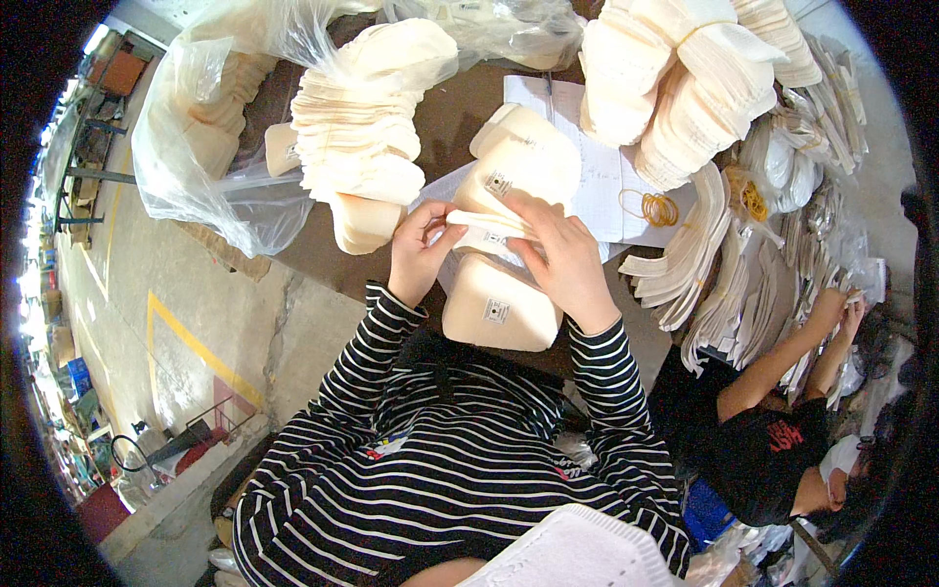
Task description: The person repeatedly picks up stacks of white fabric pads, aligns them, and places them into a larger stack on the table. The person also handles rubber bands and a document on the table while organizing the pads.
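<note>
Both hands are closed on a cream insole (477,237), held crosswise and bent, its edge turned toward me. My left hand (421,252) pinches its left end between thumb and fingers. My right hand (569,259) grips the other end, with the thumb below and the fingers over the top. Part of a small dark printed mark shows between the hands. Nearer my body lies another cream insole part (499,328) with a square printed mark. Just beyond my hands, more insoles (533,161) lie on the table; whether they join the held piece I cannot tell.
At the far left, a long stack of insoles (357,117) stands beside a clear plastic bag (161,171). Bundled insoles (685,88) sit far right. Papers (597,176), yellow rubber bands (655,207) and strip-like stacks (685,264) lie rightward. A co-worker (773,440) works at the right.
</note>
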Action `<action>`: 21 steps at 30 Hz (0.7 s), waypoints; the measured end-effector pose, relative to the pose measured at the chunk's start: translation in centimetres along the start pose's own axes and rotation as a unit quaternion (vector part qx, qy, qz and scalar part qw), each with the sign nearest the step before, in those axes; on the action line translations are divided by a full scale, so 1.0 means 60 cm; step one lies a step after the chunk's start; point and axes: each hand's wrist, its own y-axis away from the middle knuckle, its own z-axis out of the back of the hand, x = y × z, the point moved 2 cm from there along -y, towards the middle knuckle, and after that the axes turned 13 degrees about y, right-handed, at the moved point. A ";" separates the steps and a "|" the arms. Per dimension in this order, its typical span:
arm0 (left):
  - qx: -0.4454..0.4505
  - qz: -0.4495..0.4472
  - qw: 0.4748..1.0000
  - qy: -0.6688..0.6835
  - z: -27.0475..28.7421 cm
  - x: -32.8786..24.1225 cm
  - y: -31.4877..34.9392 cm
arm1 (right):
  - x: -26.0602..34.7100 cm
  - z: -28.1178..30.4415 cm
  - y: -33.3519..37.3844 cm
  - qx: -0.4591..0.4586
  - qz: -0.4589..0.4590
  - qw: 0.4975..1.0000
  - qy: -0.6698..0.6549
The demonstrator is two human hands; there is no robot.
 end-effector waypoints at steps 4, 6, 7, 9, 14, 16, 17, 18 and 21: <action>0.061 -0.129 0.990 -0.010 -0.015 -0.022 -0.014 | -0.015 0.012 0.008 0.045 0.035 0.998 -0.007; 0.109 -0.110 0.988 0.014 -0.011 -0.020 -0.024 | -0.013 0.024 0.007 0.046 0.042 0.998 0.002; 0.132 -0.100 0.986 0.025 -0.008 -0.019 -0.026 | -0.013 0.028 0.008 0.047 0.045 0.998 0.006; 0.169 -0.072 0.983 -0.032 -0.006 -0.032 -0.030 | -0.019 0.029 0.012 0.062 0.033 0.998 -0.008; 0.117 -0.122 0.982 -0.083 0.003 -0.029 -0.023 | -0.037 0.015 0.039 0.050 -0.044 0.993 -0.095; 0.053 -0.083 0.995 0.024 0.001 -0.008 -0.014 | -0.045 0.001 0.055 0.034 -0.101 0.978 -0.178; 0.046 -0.075 0.996 0.003 0.001 -0.006 -0.009 | -0.046 -0.002 0.058 0.026 -0.104 0.974 -0.200; 0.044 -0.073 0.996 0.030 -0.002 -0.005 -0.005 | -0.043 -0.006 0.060 0.017 -0.106 0.969 -0.222; 0.038 -0.059 0.994 0.078 -0.009 -0.004 0.006 | -0.037 -0.017 0.065 0.001 -0.088 0.969 -0.229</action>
